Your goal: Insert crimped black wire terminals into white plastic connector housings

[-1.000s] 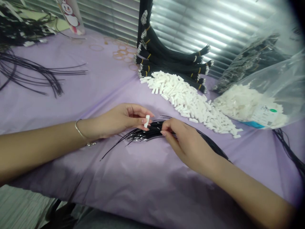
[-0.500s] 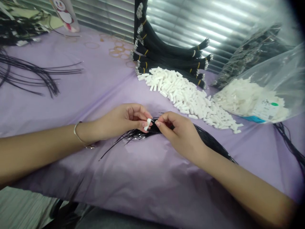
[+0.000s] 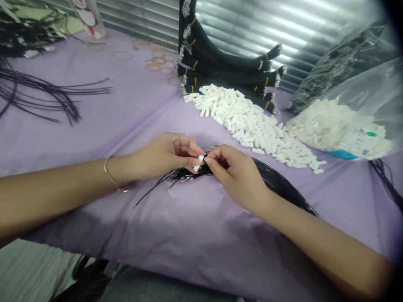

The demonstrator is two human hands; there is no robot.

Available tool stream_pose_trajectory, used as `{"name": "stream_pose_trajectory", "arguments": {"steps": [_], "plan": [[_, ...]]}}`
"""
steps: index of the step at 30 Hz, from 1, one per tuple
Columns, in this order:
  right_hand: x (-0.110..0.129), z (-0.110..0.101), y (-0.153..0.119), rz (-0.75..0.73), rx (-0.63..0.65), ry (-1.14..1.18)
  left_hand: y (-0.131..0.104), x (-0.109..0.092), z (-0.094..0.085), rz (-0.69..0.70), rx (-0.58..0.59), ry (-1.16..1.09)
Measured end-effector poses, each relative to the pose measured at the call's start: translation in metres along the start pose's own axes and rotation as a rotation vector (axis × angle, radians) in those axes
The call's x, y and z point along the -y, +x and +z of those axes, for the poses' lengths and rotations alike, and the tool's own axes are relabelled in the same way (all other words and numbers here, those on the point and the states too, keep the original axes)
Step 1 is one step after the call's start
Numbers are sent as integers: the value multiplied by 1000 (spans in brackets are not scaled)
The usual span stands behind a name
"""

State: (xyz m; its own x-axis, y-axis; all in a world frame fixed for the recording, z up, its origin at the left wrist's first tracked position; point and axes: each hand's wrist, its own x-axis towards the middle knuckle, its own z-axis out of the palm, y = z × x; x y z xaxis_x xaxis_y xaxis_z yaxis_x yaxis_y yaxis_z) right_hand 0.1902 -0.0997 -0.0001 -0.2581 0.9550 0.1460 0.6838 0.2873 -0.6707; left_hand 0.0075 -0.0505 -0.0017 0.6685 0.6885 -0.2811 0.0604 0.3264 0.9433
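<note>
Wires [image 3: 67, 98] reach in from the left edge of the worktop [image 3: 135, 113], tips pointing right, with a dark tangle [image 3: 30, 31] behind them by the far left corner. Right of the tangle, a cup [image 3: 91, 21] stands at the far edge.

My left hand [image 3: 168, 156], bracelet [image 3: 108, 172] at its wrist, is over the middle of the worktop, thumb and fingers pinched on one white piece [image 3: 198, 163]. The piece sits at those fingertips, its long axis slanting: far end leaning right, near end leaning left.

Just right of it, my right hand [image 3: 236, 176] has thumb and forefinger closed on what looks like the end of a thin black wire [image 3: 205, 159], the other fingers curled in. That wire comes to the piece's far end from the right; whether it is inside or only against it, I cannot tell. My left hand is on the piece, my right fingertips just beside it.

Under both hands lies a bundle [image 3: 280, 184], silvery tips to the left, its length curving right toward the near edge, beneath my forearm. Beyond, sheaves [image 3: 226, 69] are stacked at the far edge; a white pile [image 3: 248, 121] slopes rightward in front of them. A clear bag [image 3: 382, 100] rests toward the right edge.
</note>
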Motion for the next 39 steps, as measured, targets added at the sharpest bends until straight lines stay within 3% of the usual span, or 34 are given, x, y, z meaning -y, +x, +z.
{"name": "stream_pose_trajectory", "arguments": {"steps": [2, 5, 8, 12, 28, 31, 35, 39], "plan": [[2, -2, -2, -91, -40, -74, 0, 0, 0, -2, 3, -24], [10, -9, -7, -349, -160, -264, 0, -1, 0, 1, -30, -55], [15, -11, -11, -476, -68, -375, 1, 1, -2, 27, -44, -88], [9, -4, -11, -420, 117, -398, 2, 4, -6, 59, -61, -141], [2, 3, -8, -277, 241, -339, 3, 5, -7, 52, -64, -72], [6, -1, -9, -235, 204, -214, 3, 5, -7, 46, -78, -67], [8, -9, -8, -72, 126, -6, 1, 1, -6, 22, -67, -74], [5, -11, -6, -3, 66, 41, 0, 0, -5, 21, -46, -60]]}}
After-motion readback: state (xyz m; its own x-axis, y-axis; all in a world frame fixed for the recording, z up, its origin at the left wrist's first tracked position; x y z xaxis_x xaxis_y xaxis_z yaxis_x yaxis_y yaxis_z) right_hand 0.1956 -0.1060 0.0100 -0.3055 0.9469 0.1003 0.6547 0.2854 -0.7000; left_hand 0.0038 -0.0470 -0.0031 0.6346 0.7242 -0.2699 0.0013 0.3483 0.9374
